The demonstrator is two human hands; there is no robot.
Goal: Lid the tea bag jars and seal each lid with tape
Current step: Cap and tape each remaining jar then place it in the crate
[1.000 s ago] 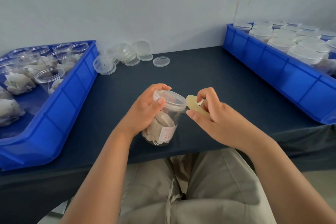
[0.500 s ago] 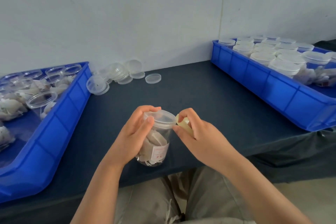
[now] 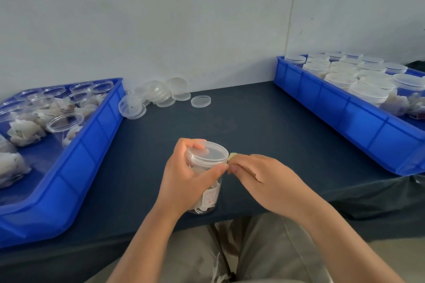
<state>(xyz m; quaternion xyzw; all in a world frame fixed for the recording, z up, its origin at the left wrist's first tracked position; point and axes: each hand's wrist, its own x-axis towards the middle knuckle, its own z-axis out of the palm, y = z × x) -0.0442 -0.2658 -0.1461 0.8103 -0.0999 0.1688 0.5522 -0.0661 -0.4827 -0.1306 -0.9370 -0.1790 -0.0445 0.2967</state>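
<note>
left hand is wrapped round the tea bag jar, fingers curled over the far edge of its lid and thumb across the near side, holding it upright near the front edge of the desk. right hand is pinching a little yellowish bit of tape right up against the lid's right rim, fingertips nearly meeting the left thumb. further out there's a blue bin of open jars on the left, loose lids by the wall, and another blue bin of lidded jars on the right.
</note>
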